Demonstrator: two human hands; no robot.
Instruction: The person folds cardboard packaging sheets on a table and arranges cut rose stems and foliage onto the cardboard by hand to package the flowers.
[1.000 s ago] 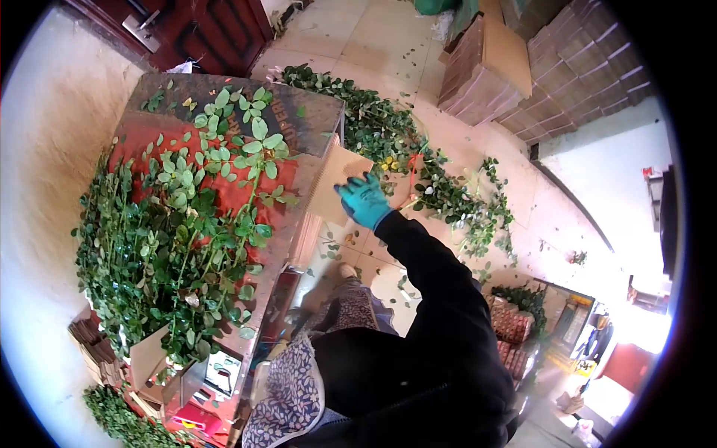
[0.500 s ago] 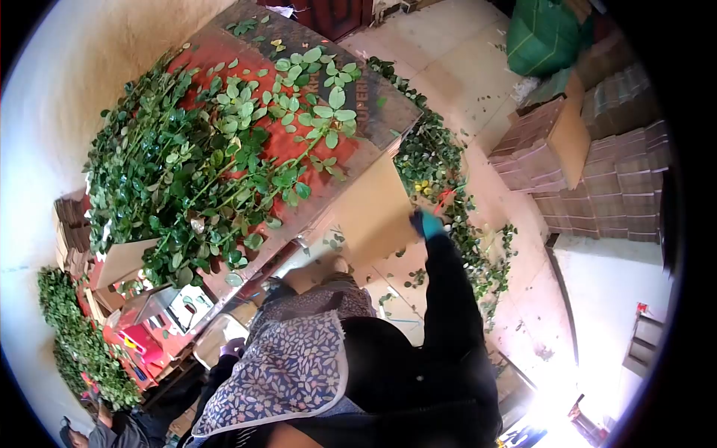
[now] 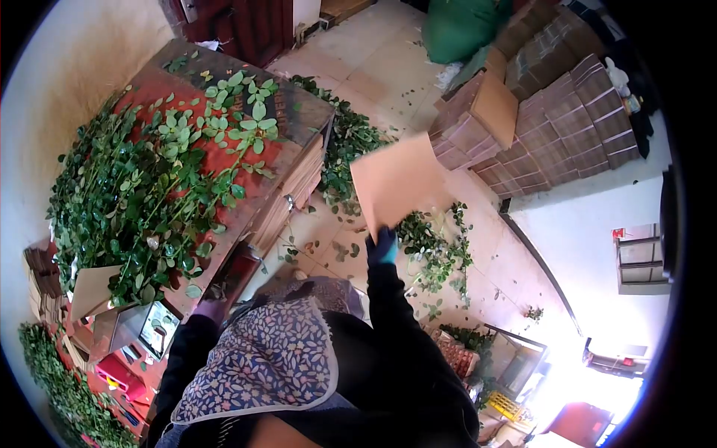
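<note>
My right hand point(image 3: 382, 245), in a dark glove with a teal cuff, is closed on the lower edge of a flat brown cardboard sheet point(image 3: 399, 179). The sheet is held out over the floor, to the right of the table. My left hand point(image 3: 212, 308) is low beside the front edge of the table point(image 3: 308, 119), near the side of the worktop; its fingers are too dark and small to make out. Leafy green rose stems point(image 3: 142, 201) lie heaped across the red tabletop, left of both hands.
Cut leaves and stems point(image 3: 351, 142) litter the tiled floor beside the table. Bundled stacks of flat cardboard point(image 3: 575, 112) and a green sack point(image 3: 463, 30) stand along the far right. A tablet point(image 3: 159, 328) and a pink holder point(image 3: 119, 377) rest on the table's near left.
My right hand has raised the cardboard sheet and swung it away from the table's side. My left hand has come forward to the table edge. The view has turned to the right.
</note>
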